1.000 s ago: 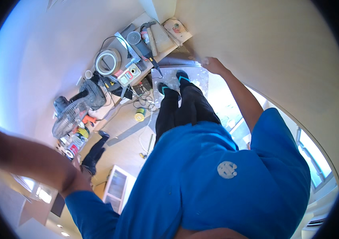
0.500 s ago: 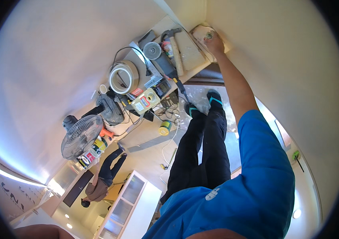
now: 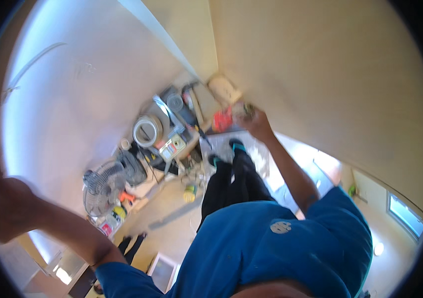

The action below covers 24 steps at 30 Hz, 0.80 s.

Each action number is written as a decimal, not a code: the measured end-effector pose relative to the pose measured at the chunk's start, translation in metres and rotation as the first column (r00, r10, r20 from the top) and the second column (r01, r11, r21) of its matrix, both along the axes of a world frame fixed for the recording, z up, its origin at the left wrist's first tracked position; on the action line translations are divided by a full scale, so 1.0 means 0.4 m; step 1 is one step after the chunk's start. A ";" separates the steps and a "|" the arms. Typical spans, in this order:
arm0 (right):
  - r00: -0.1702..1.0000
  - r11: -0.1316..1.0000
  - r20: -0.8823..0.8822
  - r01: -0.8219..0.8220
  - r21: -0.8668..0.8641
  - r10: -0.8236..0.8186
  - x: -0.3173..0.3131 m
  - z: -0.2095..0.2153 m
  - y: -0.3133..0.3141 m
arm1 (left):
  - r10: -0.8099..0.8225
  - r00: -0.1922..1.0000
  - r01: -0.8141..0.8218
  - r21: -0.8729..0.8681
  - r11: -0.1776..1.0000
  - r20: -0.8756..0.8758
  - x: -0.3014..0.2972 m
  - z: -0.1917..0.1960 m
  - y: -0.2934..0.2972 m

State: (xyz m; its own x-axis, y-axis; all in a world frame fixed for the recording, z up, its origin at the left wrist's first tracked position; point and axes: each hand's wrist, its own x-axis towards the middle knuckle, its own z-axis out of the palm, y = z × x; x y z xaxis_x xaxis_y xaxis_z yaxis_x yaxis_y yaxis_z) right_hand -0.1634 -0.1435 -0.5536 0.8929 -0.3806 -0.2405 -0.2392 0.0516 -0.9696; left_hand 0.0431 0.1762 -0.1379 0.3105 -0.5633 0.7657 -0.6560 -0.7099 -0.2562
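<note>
My right hand is closed round a blurred thing, greenish-brown in the fingers. A bright red, crumpled-looking part shows beside it, and I cannot make out its kind. This hand hangs in front of the shelf's right end, near a pale board in the corner. My left hand is raised at the far left rim, smeared by motion. Its fingers are partly cut off, so I cannot tell what they hold, if anything.
Along the shelf lie a hammer, an angle grinder, a roll of edging strip, a pale yellow container and a fan. A yellow tin stands below. Another person's legs show beyond.
My right hand has come away from the pale board in the corner, back toward me, and the red thing now shows at it. My left hand has risen into view. The view has shifted.
</note>
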 end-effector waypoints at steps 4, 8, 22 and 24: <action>0.981 0.993 0.177 -0.097 0.067 0.084 -0.059 0.385 0.022 | -0.420 0.813 0.276 -0.367 0.888 -0.404 -0.166 -0.239 -0.013; 0.876 0.869 0.473 -0.156 0.469 -0.098 -0.038 0.588 0.044 | -0.720 0.104 -0.513 -0.657 0.552 -0.686 -0.285 -0.482 -0.027; 0.836 0.767 0.541 -0.405 0.498 0.090 0.046 0.819 0.122 | -0.970 0.242 -0.165 -0.986 -0.016 -0.024 -0.184 -0.085 -0.276; 0.883 0.981 0.444 -0.080 -0.179 0.153 -0.049 0.897 0.031 | -0.961 0.274 -0.050 -0.998 0.027 -0.040 -0.113 0.047 -0.293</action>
